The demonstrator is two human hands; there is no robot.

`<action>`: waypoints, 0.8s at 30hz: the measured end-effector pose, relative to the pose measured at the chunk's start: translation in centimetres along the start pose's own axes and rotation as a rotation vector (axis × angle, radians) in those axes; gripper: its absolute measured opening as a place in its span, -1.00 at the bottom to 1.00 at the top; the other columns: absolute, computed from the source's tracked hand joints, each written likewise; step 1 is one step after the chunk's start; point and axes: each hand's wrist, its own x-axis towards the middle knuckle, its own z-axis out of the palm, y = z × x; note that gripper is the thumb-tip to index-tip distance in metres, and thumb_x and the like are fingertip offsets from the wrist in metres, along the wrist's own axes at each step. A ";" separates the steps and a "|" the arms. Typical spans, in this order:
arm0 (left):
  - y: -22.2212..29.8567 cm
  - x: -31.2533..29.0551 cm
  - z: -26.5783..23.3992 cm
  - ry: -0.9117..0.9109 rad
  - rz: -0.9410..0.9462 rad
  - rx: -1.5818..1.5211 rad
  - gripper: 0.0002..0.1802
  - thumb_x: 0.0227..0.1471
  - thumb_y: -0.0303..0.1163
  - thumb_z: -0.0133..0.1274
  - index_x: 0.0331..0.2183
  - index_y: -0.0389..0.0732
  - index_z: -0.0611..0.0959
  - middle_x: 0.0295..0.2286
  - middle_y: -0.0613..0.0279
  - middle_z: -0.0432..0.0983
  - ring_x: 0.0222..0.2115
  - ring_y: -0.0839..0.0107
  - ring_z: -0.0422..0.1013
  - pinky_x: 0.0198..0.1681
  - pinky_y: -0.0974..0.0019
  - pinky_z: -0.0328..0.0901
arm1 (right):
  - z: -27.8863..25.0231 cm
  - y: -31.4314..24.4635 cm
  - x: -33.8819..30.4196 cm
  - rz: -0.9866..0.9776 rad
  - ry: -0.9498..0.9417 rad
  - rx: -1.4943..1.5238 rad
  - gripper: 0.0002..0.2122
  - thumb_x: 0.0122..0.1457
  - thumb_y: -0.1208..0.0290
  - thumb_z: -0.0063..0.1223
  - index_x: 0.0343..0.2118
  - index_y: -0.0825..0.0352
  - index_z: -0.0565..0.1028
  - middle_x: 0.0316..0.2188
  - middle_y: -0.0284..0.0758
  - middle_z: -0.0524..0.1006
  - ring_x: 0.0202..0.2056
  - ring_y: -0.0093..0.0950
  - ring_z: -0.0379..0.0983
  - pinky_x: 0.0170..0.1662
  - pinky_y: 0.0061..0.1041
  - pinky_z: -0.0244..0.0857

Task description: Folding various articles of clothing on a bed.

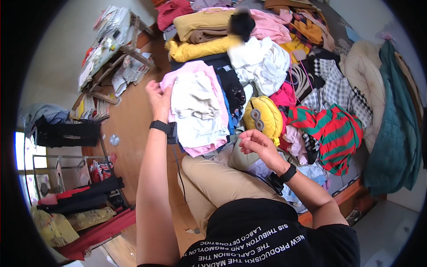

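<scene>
A white garment (192, 109) lies on top of a pink garment (203, 69) in a flat stack in front of me. My left hand (159, 99) is at the stack's left edge, beside the pink cloth, with fingers loosely bent and apart from the thumb. Whether its fingertips touch the cloth is hard to tell. To the right of the stack, my right hand (262, 149) hovers above my lap, fingers loosely curled, holding nothing. Just beyond it sits a yellow cartoon-faced item (263, 119) with goggle eyes. Both wrists wear black bands with small devices.
Clothes are heaped right, including a red-and-green striped garment (331, 133), a checked shirt (331, 80) and a green quilt (393, 120). A blurred dark-haired head (241, 24) shows above a white top (262, 64). Left stand a paper-laden wooden shelf (111, 64) and a clothes rack (66, 155).
</scene>
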 end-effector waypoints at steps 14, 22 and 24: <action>-5.7 -3.1 6.2 -0.401 0.392 1.054 -0.25 0.23 0.21 -0.19 0.35 0.23 0.12 0.37 0.10 -0.15 0.37 -0.09 -0.30 0.26 -0.44 -0.39 | -7.4 0.7 -1.9 -0.475 0.640 -1.121 -0.42 0.03 0.50 0.25 0.12 0.44 0.27 -0.06 -0.07 0.43 -0.02 -0.15 0.38 0.01 -0.30 0.28; -2.4 -5.8 5.2 -0.162 0.575 0.947 -0.34 0.23 -0.02 -0.04 0.31 0.11 0.26 0.35 0.00 -0.11 0.36 -0.09 -0.28 0.32 -0.26 -0.30 | -8.2 0.5 0.8 -0.328 0.673 -0.983 -0.22 -0.09 0.37 0.37 0.20 0.39 0.19 -0.07 0.04 0.48 0.01 -0.07 0.44 0.09 -0.26 0.31; 0.4 -8.0 5.1 -0.133 0.649 0.821 -0.35 0.21 -0.07 -0.01 0.28 0.06 0.30 0.33 0.01 -0.06 0.35 -0.09 -0.24 0.33 -0.20 -0.26 | -8.7 -0.6 -0.7 -0.377 0.699 -0.904 -0.32 -0.07 0.44 0.35 0.15 0.36 0.27 -0.11 -0.06 0.54 -0.06 -0.24 0.52 0.00 -0.36 0.39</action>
